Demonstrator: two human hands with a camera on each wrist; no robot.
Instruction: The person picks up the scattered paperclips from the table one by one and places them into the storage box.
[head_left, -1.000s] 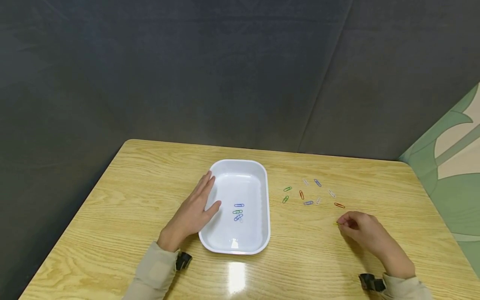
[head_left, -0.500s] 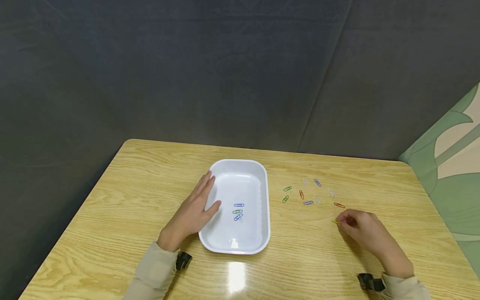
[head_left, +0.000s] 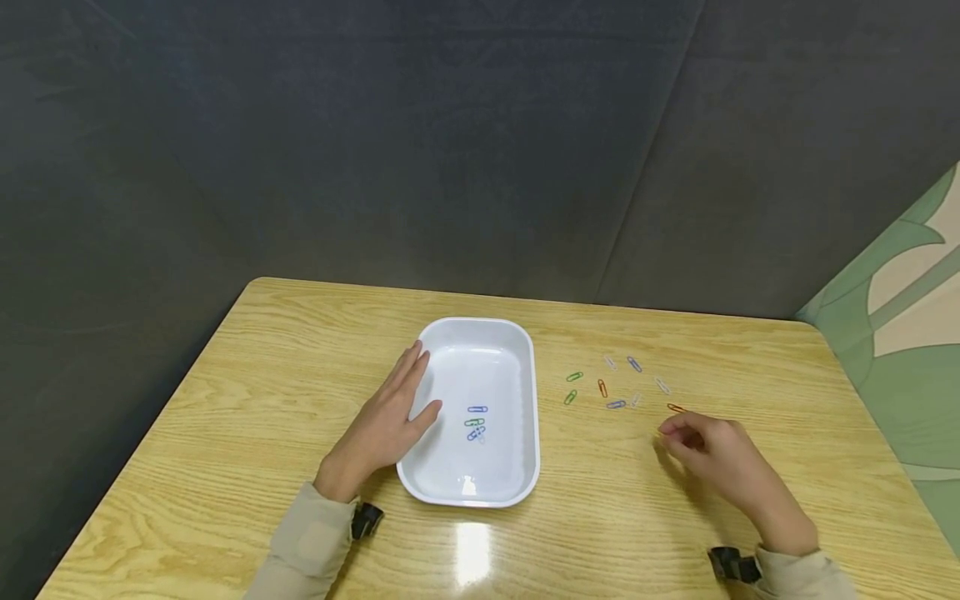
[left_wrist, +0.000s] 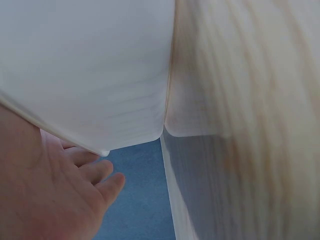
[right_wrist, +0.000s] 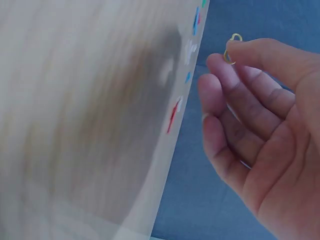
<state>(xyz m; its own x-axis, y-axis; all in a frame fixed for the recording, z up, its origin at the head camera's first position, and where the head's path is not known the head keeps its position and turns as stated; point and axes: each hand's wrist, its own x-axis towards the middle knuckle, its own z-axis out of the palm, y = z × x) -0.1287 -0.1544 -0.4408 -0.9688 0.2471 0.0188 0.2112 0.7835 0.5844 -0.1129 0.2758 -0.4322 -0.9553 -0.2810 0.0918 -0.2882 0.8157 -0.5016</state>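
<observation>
Free tabletop [head_left: 600, 467] between right grip [head_left: 712, 454] and raised tray rim [head_left: 536, 408]

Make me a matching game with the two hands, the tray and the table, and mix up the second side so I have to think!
Column one
1. Right hand
2. Tray
3. Table
4. Left hand

Column two
A. At the tray's left edge
B. Pinches a yellow paper clip
C. Yellowish, with wood grain
D. White, with paper clips inside

Right pairs: 1-B, 2-D, 3-C, 4-A
</observation>
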